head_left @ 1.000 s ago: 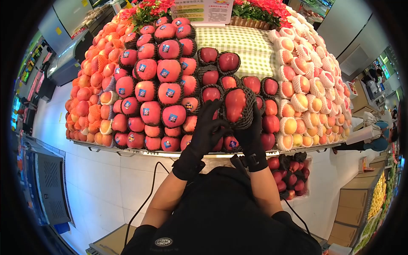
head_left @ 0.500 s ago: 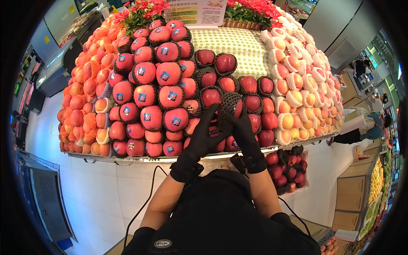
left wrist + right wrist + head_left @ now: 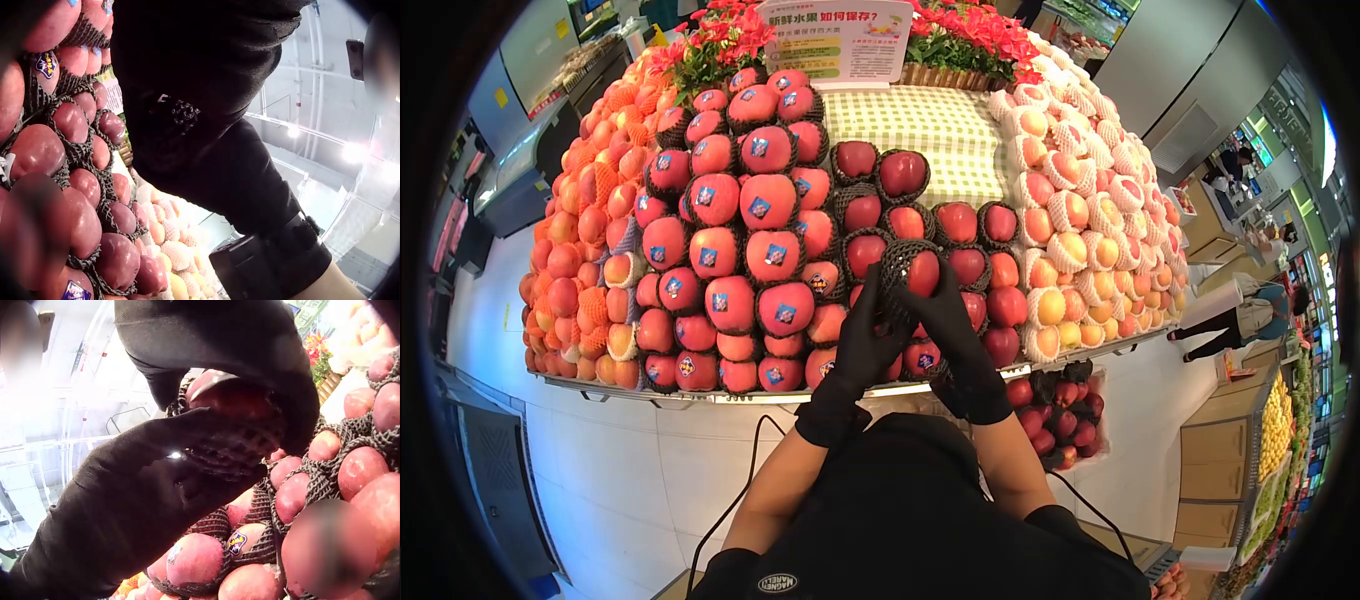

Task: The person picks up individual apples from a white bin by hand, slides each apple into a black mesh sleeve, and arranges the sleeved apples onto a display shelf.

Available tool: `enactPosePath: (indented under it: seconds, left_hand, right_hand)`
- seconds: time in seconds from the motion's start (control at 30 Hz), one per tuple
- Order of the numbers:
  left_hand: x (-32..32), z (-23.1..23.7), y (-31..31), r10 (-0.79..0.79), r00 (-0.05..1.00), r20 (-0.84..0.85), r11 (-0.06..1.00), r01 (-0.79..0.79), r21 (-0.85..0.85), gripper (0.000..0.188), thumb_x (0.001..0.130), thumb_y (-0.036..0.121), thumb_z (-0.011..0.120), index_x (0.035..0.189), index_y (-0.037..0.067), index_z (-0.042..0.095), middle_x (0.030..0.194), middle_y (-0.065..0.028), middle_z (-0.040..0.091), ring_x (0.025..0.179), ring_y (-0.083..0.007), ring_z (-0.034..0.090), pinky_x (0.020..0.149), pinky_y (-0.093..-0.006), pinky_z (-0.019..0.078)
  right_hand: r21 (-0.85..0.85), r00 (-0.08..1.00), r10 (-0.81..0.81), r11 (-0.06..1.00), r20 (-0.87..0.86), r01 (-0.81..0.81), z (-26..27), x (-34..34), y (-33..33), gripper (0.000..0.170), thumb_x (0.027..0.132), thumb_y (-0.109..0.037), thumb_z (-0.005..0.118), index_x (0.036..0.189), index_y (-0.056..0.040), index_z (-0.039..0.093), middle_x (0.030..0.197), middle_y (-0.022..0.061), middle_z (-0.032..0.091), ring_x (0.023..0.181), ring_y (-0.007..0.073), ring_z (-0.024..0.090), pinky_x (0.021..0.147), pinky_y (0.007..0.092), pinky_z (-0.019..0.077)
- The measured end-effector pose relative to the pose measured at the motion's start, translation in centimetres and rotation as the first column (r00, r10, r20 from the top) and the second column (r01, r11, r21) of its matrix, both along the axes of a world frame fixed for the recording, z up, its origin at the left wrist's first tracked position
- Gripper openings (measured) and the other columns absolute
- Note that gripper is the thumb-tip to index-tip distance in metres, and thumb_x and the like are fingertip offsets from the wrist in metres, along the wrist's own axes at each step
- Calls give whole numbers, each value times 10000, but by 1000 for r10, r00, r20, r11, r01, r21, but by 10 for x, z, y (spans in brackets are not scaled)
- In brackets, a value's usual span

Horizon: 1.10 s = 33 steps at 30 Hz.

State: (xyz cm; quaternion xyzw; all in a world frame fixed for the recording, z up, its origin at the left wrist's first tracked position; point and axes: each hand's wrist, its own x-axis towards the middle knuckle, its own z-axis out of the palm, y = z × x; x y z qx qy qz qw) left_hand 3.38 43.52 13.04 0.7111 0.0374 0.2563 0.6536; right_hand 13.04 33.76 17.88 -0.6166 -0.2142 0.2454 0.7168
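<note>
Both hands wear black gloves and hold one red apple just above the front of the dark red apple rows. A black foam net wraps its left side, and bare red skin faces right. My left hand grips the apple from the left and below. From the right, my right hand curls round it, its fingers arching over the apple in the right wrist view. The left wrist view has the gloves hiding the held apple. Netted dark red apples lie close beyond the hands.
Larger stickered apples are stacked to the left, white-netted fruit to the right. Behind lie a checkered cloth, a sign and red flowers. A bag of apples sits below the stand's edge.
The apple has been turned between the hands: its long red side showed first, then mostly net, now red skin again at the right. The head view has shifted a little.
</note>
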Motion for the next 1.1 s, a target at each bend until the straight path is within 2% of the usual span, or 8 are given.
enactPosePath:
  seconds: [0.17,0.27,0.37,0.4,0.5,0.7,0.73,1.1]
  left_hand:
    - [22,10,-12,-88,996,-14,991,86,-97,963,816,77,731,1524,37,81,1374,-160,463,1203,-224,517,995,-360,460]
    - [30,5,-9,-43,999,-22,999,43,29,899,820,100,739,1510,30,166,1421,-152,417,1229,-223,493,1010,-366,449]
    - [34,-8,2,76,997,1,997,-76,0,811,820,101,741,1475,24,269,1412,-139,428,1220,-233,499,1006,-369,455]
    - [31,1,2,118,993,28,993,-118,-20,738,828,83,725,1447,23,327,1399,-130,443,1193,-231,518,1001,-362,456]
    - [28,-6,10,141,989,-37,978,-145,-147,724,837,61,704,1452,32,323,1380,-119,458,1164,-217,535,993,-350,458]
    - [21,-16,8,276,960,-51,950,-281,-134,645,875,60,650,1444,65,348,1323,-92,487,1075,-181,555,934,-322,471]
    - [21,-19,8,290,956,-51,948,-294,-119,639,879,62,645,1446,71,349,1316,-88,489,1060,-176,556,926,-317,472]
    - [-2,-28,7,374,927,-41,902,-373,-218,644,895,61,642,1456,87,326,1220,-83,531,1003,-137,560,860,-297,485]
  right_hand:
    - [-49,997,-62,997,54,65,-8,26,-9,743,783,-161,745,1372,16,328,1251,144,510,1093,195,570,841,300,541]
    - [-177,981,-155,969,113,173,-9,49,-16,772,765,-169,760,1369,22,317,1234,166,517,1073,206,579,818,299,545]
    - [-289,925,-197,911,325,295,-20,91,-23,992,692,-296,830,1417,36,240,1304,255,461,1138,302,560,899,356,514]
    - [-363,898,-222,857,380,365,-24,108,-26,883,711,-264,805,1370,37,301,1230,201,515,1074,259,581,815,335,542]
    - [-218,880,-321,885,351,410,-5,135,-26,903,695,-307,805,1366,34,305,1233,242,518,1093,292,581,836,380,533]
    - [-488,741,-147,667,655,564,8,207,2,983,663,-397,765,1393,3,242,1194,362,507,1064,480,568,905,493,486]
    - [-493,718,-148,632,680,598,8,215,11,912,672,-418,750,1349,-20,287,1143,363,516,1011,492,579,892,517,487]
    - [-678,831,-100,529,547,510,-19,273,73,856,690,-460,755,1287,-27,322,1187,380,454,1008,467,600,861,494,513]
